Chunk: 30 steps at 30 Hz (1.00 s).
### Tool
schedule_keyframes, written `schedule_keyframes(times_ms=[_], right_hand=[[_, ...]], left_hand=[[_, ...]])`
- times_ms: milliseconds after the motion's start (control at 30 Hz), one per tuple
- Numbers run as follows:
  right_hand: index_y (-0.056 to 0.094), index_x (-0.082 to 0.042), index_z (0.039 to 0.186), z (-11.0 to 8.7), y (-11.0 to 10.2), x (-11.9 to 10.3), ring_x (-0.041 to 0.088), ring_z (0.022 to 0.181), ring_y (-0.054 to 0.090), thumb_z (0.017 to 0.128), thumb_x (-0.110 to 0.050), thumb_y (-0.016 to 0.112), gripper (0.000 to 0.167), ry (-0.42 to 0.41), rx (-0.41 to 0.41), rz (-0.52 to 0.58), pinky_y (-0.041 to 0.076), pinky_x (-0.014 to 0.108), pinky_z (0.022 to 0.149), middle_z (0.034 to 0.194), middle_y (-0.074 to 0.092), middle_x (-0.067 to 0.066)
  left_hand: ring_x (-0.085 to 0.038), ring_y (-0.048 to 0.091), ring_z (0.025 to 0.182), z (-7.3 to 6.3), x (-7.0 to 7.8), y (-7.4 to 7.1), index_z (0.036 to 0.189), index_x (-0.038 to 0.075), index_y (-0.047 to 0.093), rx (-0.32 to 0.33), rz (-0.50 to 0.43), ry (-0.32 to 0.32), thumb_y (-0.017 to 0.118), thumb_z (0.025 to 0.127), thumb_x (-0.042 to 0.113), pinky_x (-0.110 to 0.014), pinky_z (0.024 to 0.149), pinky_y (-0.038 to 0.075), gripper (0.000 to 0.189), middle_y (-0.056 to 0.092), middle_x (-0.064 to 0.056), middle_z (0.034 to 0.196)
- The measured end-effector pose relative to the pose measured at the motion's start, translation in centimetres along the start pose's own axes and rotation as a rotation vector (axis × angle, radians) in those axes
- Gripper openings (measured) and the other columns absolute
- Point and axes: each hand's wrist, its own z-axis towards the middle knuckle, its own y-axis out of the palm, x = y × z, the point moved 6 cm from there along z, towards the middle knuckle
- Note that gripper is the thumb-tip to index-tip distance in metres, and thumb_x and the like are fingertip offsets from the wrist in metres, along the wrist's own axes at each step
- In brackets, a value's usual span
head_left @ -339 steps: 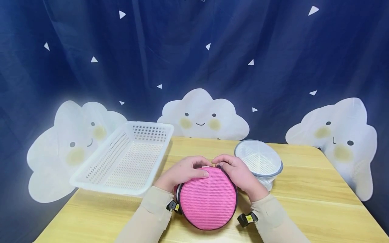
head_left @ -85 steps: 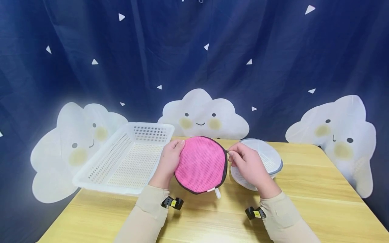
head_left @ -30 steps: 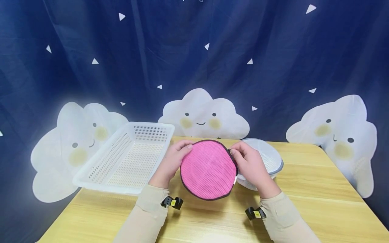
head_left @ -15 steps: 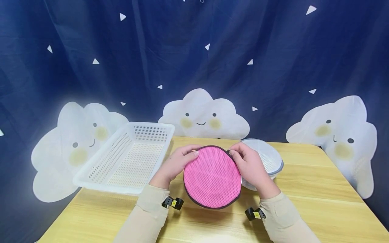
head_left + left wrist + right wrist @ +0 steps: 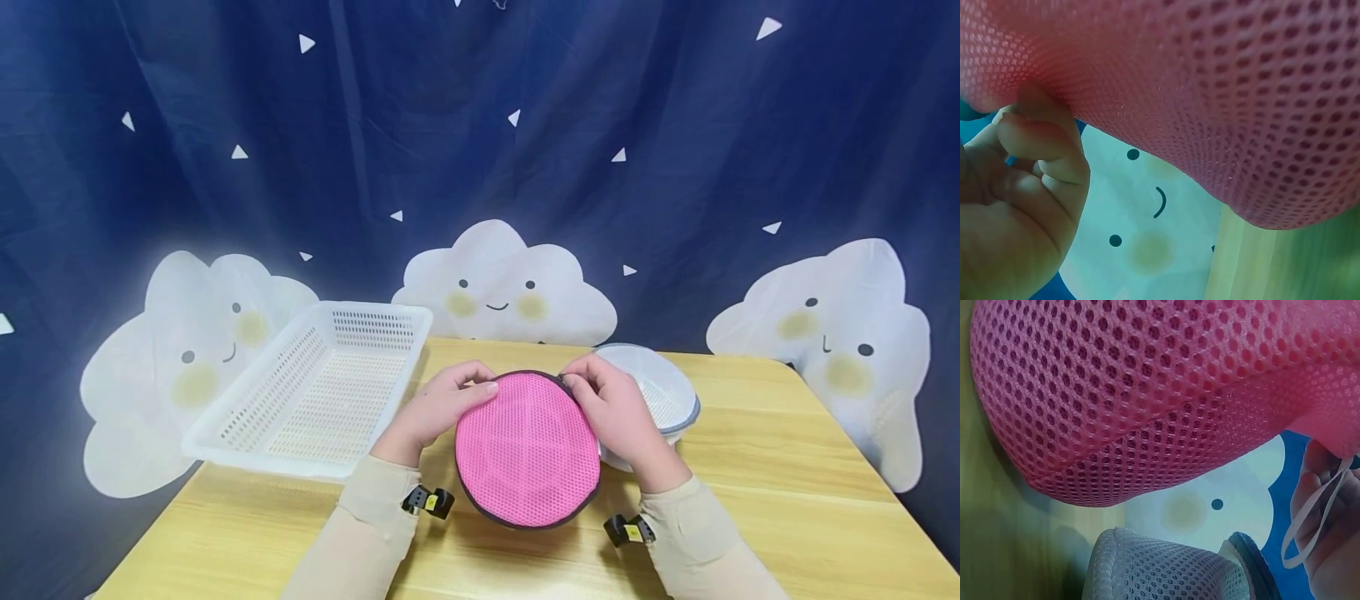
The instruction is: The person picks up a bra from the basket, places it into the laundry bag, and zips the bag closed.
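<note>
A round pink mesh laundry bag with a black-edged top faces up in the head view, between both hands. My left hand holds its upper left edge, thumb on top and fingers behind. At the upper right edge, my right hand pinches the black zipper edging between thumb and forefinger. The bag's mesh side bulges across the left wrist view. In the right wrist view a white loop hangs beside the right hand. What the right fingertips grip exactly is partly covered.
A white mesh bag with a grey rim stands behind the right hand. To the left sits a white perforated plastic basket. Both rest on the wooden table, with a dark blue cloud-patterned curtain behind.
Since 2.8 s ago the pink bag has come lower and turned counter-clockwise, its white tag going from the bottom to the right. The left hand has shifted rightward, closer to the right hand.
</note>
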Motion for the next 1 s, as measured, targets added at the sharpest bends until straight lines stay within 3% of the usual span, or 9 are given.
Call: schedule_keyframes(times_ms=[100,267,367,500,733,1000], right_hand=[[0.068,-0.017,0.101,0.0,0.1,0.0,0.017,0.084,0.059,0.102,-0.017,0.061,0.007,0.0,-0.009,0.002,0.048,0.039,0.079,0.089,0.067,-0.005],[0.068,-0.017,0.101,-0.1,0.2,0.0,0.017,0.085,0.059,0.102,-0.017,0.061,0.007,0.005,-0.015,0.005,0.048,0.04,0.079,0.089,0.067,-0.005],[0.068,-0.017,0.101,-0.1,0.3,0.1,0.017,0.086,0.059,0.102,-0.016,0.061,0.007,0.007,-0.018,0.002,0.048,0.041,0.08,0.09,0.068,-0.005],[0.068,-0.019,0.1,-0.2,0.5,0.0,0.016,0.085,0.06,0.102,-0.017,0.061,0.008,-0.001,-0.025,-0.005,0.049,0.039,0.079,0.089,0.067,-0.006],[0.068,-0.021,0.099,-0.2,0.7,-0.3,0.015,0.084,0.059,0.102,-0.017,0.061,0.009,-0.04,-0.045,-0.018,0.049,0.038,0.077,0.088,0.066,-0.007],[0.068,-0.021,0.099,-0.2,0.7,-0.4,0.015,0.085,0.059,0.103,-0.018,0.06,0.009,-0.038,-0.052,-0.018,0.049,0.04,0.08,0.089,0.066,-0.008]], left_hand=[[-0.023,0.067,0.079,0.0,0.0,0.2,0.108,0.008,0.068,-0.014,-0.009,-0.004,0.065,0.099,0.023,-0.037,0.078,0.054,0.018,0.067,-0.007,0.097],[-0.021,0.064,0.091,0.1,-0.2,0.5,0.116,0.008,0.068,-0.035,0.008,-0.007,0.065,0.099,0.023,-0.037,0.088,0.051,0.023,0.067,-0.006,0.102],[-0.022,0.065,0.089,0.1,-0.4,0.6,0.116,0.007,0.068,-0.038,0.011,-0.016,0.063,0.101,0.024,-0.038,0.088,0.051,0.023,0.069,-0.006,0.097],[-0.021,0.064,0.079,0.2,-0.7,0.2,0.107,0.009,0.07,0.03,0.019,-0.043,0.059,0.103,0.023,-0.038,0.079,0.052,0.019,0.067,-0.005,0.09],[-0.021,0.059,0.075,0.0,-0.6,-0.8,0.098,0.01,0.069,0.183,-0.011,-0.092,0.055,0.104,0.023,-0.035,0.072,0.049,0.021,0.064,-0.006,0.086],[-0.022,0.06,0.08,0.0,-0.6,-1.2,0.097,0.007,0.069,0.244,-0.072,-0.07,0.053,0.105,0.019,-0.035,0.076,0.049,0.021,0.065,-0.007,0.09]])
